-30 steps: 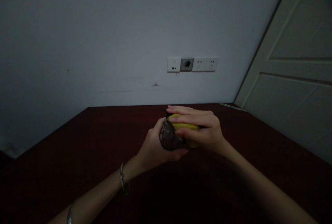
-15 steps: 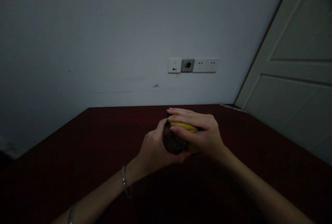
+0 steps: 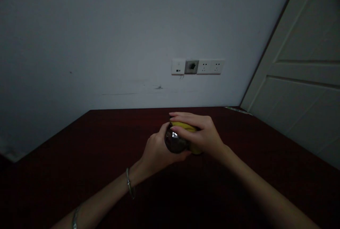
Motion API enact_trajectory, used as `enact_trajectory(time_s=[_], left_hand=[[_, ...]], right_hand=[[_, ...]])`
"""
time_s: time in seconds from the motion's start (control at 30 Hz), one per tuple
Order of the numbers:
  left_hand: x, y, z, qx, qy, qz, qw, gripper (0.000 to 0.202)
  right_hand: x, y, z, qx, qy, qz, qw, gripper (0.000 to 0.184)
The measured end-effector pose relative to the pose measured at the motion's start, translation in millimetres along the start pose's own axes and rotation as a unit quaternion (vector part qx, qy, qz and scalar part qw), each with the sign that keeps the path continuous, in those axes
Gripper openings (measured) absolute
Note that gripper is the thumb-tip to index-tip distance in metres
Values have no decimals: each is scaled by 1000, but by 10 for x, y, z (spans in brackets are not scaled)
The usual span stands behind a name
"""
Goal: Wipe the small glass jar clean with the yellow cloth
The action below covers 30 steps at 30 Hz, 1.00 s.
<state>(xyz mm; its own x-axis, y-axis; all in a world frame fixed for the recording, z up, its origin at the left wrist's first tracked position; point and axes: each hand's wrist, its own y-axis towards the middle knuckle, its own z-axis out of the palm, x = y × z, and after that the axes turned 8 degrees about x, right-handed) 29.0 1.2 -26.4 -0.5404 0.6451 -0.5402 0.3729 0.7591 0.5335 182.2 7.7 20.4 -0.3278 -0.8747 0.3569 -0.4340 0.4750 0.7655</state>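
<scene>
Both of my hands are together above the dark red tabletop [image 3: 114,140]. My left hand [image 3: 156,149] is wrapped round a dark, glossy, rounded object [image 3: 175,144] with a bright reflection on it; its exact kind is unclear. In my right hand [image 3: 203,131] is a soft-looking yellow piece [image 3: 183,125], perhaps a folded cloth or sponge, pressed against the dark object's upper right side. More yellow shows below, between the hands. Fingers hide the far side of both things.
Behind the table rises a pale wall [image 3: 106,38] with a row of sockets and switches [image 3: 209,67]. A panelled white door [image 3: 302,69] stands at the right. A thin pale strip [image 3: 237,110] lies near the table's back right corner.
My right hand has shifted slightly left with the yellow piece. The dark object has turned or tilted a little, and a bright reflection now shows on it.
</scene>
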Motion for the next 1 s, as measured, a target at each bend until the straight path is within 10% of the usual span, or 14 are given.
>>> enact_trajectory(time_s=[0.23,0.5,0.83,1.0], left_hand=[[166,-7,70,4,76,0,997,57],[-73,21,-54,11,-43,37,998,75],[128,0,29,22,2,24,999,64],[43,15,-14,13,-23,43,999,74]], right_hand=[[123,-51,64,48,-56,-112,991,26],[-23,-11,82,-77,108,77,988,15],[78,-63,50,41,-21,-123,991,24],[-13,-18,1,-13,68,-21,997,16]])
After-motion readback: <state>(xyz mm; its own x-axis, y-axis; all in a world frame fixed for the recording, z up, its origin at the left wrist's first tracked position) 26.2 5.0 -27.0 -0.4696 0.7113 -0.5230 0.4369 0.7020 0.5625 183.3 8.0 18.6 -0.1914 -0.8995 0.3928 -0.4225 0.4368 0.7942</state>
